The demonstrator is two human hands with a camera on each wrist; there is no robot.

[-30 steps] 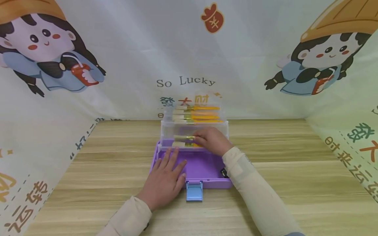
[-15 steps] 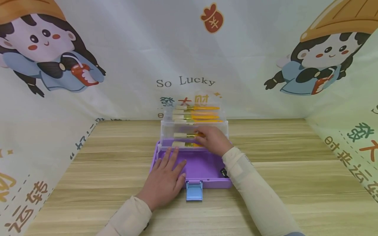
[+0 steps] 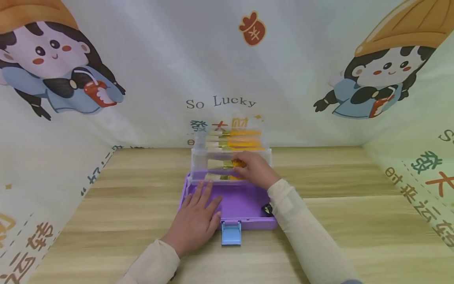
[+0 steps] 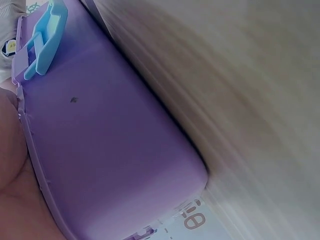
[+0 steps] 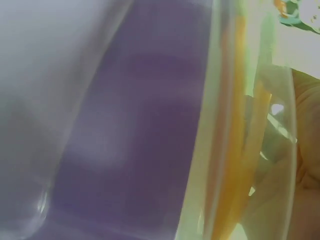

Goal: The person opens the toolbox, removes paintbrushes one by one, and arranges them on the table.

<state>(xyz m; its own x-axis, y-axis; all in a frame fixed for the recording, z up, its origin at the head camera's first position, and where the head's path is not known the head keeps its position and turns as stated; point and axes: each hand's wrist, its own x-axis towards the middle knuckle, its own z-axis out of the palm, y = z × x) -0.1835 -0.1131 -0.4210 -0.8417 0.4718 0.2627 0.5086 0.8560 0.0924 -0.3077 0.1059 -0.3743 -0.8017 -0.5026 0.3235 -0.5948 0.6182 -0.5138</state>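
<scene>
- Far left, a cartoon girl (image 3: 60,75) in an orange hat is printed on the pale backdrop, lettering below her.
- Left hand (image 3: 195,227) is spread out pretty flat with nothing in its grip, lying over the left side of the case, fingertips right by the tray edge. Can't tell how hard it's pressing.
- Next up, the lower clear tray (image 3: 200,162), at the back of the case, with one brush (image 3: 213,177) lying along its bottom.
- Just above that is the held brush (image 3: 214,163), pale bristles pointing left. Can't tell if it touches the tray.
- Light blue latch (image 3: 231,234) hangs off the front of the purple case (image 3: 241,199).
- Several upper brushes (image 3: 244,133) are stacked up behind, orange handles to the right.
- Right hand (image 3: 257,169) has its fingers pinched on the held brush's orange handle.
- Small black thing (image 3: 267,209) in the case's front right corner, partly hidden by the sleeve.
</scene>
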